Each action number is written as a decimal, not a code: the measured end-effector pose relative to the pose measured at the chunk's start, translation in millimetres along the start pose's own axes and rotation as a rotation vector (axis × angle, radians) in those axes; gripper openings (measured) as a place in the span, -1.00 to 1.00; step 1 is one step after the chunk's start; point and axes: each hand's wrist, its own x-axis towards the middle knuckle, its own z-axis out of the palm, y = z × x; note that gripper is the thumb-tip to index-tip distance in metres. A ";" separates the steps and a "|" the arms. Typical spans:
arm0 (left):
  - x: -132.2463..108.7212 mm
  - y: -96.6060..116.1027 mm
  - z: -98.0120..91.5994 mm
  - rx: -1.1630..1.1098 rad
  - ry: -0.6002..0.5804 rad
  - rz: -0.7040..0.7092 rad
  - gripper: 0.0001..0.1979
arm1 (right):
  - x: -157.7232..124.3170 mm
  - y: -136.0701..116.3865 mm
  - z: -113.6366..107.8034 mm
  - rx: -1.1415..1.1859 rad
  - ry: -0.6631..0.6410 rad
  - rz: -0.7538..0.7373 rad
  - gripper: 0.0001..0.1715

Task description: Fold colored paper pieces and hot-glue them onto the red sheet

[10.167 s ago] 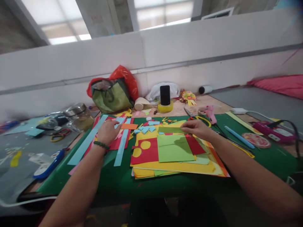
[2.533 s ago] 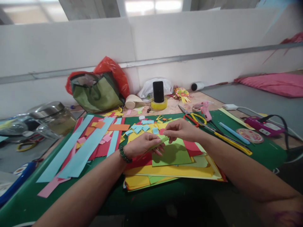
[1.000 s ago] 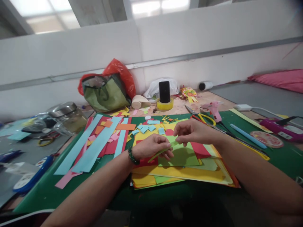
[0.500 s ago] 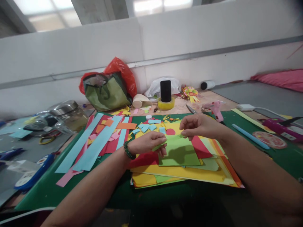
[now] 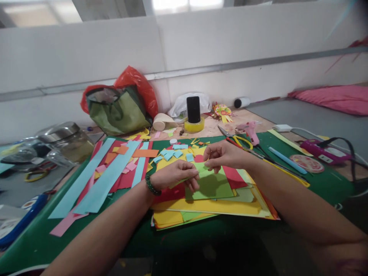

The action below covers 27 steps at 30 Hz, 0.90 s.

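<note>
My left hand [image 5: 178,174], with a green bead bracelet at the wrist, is closed in a pinch on a light green paper strip [image 5: 201,166]. The fingers of my right hand [image 5: 225,154] are pinched together at the strip's other end, close to the left fingertips. Part of the strip is hidden by the left fingers. Below both hands lies a green paper sheet [image 5: 212,186], shaded by them. It rests on red paper [image 5: 234,177] and a stack of yellow paper [image 5: 230,206]. Small light blue paper squares [image 5: 169,155] lie just beyond my left hand.
Long blue paper strips [image 5: 107,180] lie over red sheets at left on the green mat [image 5: 138,239]. Scissors [image 5: 238,138], a pink glue gun [image 5: 250,132] and a blue pen-like stick [image 5: 287,160] are at right. A phone [image 5: 193,109] stands on a yellow tape roll [image 5: 194,125].
The camera view has turned right, so everything sits further left. Both hands remain over the green sheet, and my right hand has drawn slightly nearer the left. More of the scissors shows.
</note>
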 end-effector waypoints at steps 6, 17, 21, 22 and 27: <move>-0.9 1.9 4.3 -0.029 0.049 0.037 -0.52 | 1.9 3.3 2.4 0.042 -0.018 -0.016 -0.57; -1.0 0.4 8.3 0.092 0.073 0.055 -0.50 | 2.1 3.7 14.1 -0.075 -0.121 -0.153 -0.60; -3.4 3.4 6.8 0.140 0.074 0.073 -0.54 | -9.9 -5.1 -4.9 -0.104 -0.044 -0.146 -0.63; -3.7 4.0 5.4 0.141 0.088 0.078 -0.55 | -17.1 -8.1 -15.3 -0.115 0.034 -0.150 -0.63; -1.2 3.9 0.5 0.059 0.149 0.106 -0.58 | -71.8 -5.8 -73.1 -0.389 0.403 -0.075 -0.66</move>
